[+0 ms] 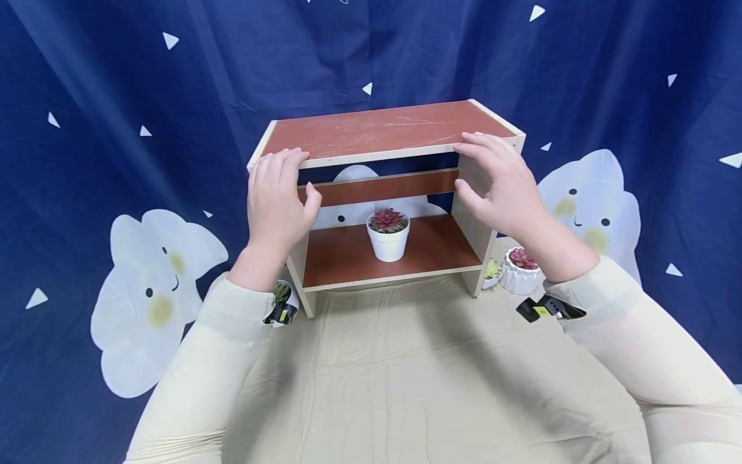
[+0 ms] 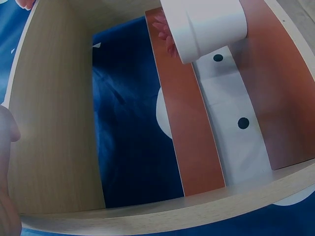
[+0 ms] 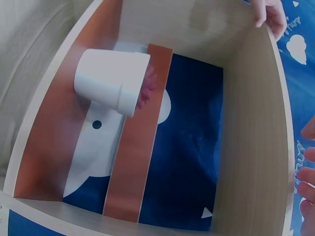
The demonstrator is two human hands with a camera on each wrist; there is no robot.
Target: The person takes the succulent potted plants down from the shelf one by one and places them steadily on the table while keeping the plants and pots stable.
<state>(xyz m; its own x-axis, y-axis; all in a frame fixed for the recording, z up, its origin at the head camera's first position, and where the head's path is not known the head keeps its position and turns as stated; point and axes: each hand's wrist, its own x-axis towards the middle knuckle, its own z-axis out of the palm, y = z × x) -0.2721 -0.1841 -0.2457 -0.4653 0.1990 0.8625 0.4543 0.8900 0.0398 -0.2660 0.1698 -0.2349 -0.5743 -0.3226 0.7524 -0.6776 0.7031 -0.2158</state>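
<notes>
A small two-level shelf with red-brown boards and pale wooden sides stands on a beige cloth. On its lower board sits a white pot holding a dark red succulent. My left hand is at the top board's left front corner, fingers laid over the edge and thumb held apart. At the right front corner is my right hand, its relaxed fingers spread at the edge and its thumb in front of the opening. Neither hand holds the pot. Both wrist views look into the shelf, where the pot shows sideways.
Right of the shelf stand a white ridged pot with a red succulent and a small pot with a green plant. Another green plant in a white pot is partly hidden behind my left wrist. A blue curtain hangs behind.
</notes>
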